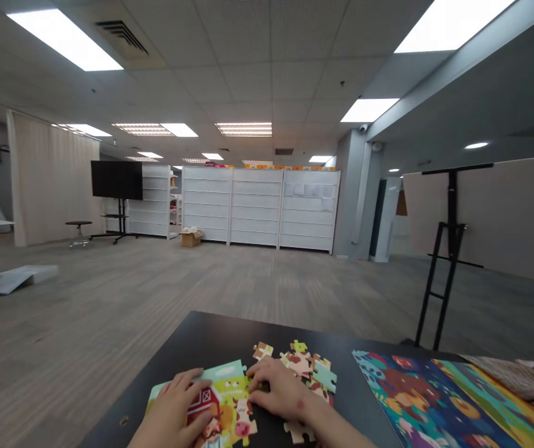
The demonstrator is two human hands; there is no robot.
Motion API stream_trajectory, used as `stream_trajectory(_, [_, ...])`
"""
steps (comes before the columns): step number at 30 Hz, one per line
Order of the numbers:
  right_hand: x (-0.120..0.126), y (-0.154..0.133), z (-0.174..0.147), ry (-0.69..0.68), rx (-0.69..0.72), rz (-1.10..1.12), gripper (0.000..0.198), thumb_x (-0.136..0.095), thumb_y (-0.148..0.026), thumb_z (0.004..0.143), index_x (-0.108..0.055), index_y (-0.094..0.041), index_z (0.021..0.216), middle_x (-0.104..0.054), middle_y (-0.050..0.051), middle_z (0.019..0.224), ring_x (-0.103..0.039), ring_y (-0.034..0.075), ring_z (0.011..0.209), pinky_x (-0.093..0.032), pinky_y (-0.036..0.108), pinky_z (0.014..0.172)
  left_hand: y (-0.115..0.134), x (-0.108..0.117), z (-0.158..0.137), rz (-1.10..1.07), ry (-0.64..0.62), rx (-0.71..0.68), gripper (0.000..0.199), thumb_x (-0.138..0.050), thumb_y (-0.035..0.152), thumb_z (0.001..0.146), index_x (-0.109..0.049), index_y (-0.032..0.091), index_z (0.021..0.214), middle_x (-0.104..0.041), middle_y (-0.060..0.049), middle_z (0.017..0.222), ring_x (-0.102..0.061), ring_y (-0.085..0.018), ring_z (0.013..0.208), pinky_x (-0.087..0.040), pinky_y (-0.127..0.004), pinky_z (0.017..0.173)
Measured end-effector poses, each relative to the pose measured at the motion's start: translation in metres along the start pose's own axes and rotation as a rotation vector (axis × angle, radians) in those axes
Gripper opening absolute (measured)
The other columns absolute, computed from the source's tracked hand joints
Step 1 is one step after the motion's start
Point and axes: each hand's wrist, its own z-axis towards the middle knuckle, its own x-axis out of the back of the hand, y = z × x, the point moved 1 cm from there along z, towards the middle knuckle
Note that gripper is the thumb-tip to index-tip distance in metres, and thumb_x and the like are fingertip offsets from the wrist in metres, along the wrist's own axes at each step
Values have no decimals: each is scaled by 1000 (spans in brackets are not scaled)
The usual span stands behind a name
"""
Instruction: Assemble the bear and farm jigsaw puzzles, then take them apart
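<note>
Beneath your left hand (173,404) lies the puzzle (227,404), partly joined on the dark tabletop (220,333); those fingers spread wide and flat over its left part, apparently to stop it sliding. Your right hand (278,389) is at the puzzle's right edge, its fingers bent and fairly close together; whether they pinch anything, I cannot tell, as the hand hides the spot. That posture would suit fine work at the border, with the other palm as an anchor. Loose pieces (299,364) lie just beyond and right of your right fingers, probably for easy reach. Well right of them, bright prints (397,392) lie flat, seemingly out of the way.
</note>
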Motion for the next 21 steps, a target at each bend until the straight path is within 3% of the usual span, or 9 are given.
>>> stream_trajectory(5, [1, -1, 1, -20, -37, -25, 10, -71, -22, 78, -80, -24, 81, -76, 3, 113, -65, 21, 109, -43, 28, 98, -1, -1, -1, 7, 6, 3, 40, -60, 51, 90, -66, 35, 126, -58, -7, 140, -52, -34, 129, -44, -49, 106])
stream_trajectory(12, [15, 0, 4, -31, -136, -91, 29, -73, -23, 69, -76, -24, 98, -76, 2, 102, -68, 22, 96, -47, 27, 84, 11, 9, -3, -2, -12, 34, 40, -60, 49, 90, -67, 33, 125, -57, -8, 141, -51, -33, 130, -43, -48, 107])
stream_trajectory(18, [13, -9, 3, -35, -187, -146, 37, -76, -26, 65, -74, -26, 102, -74, 3, 106, -66, 24, 100, -48, 28, 83, 7, 6, -1, 13, -23, 13, 41, -59, 51, 90, -67, 32, 126, -56, -10, 142, -50, -34, 131, -42, -50, 107])
stream_trajectory(21, [11, -7, -1, -15, -186, -172, 39, -74, -28, 70, -73, -29, 109, -73, 3, 112, -65, 24, 106, -48, 29, 89, 4, 4, 1, 17, -25, 8, 42, -59, 54, 90, -67, 32, 125, -57, -9, 141, -52, -35, 129, -43, -51, 106])
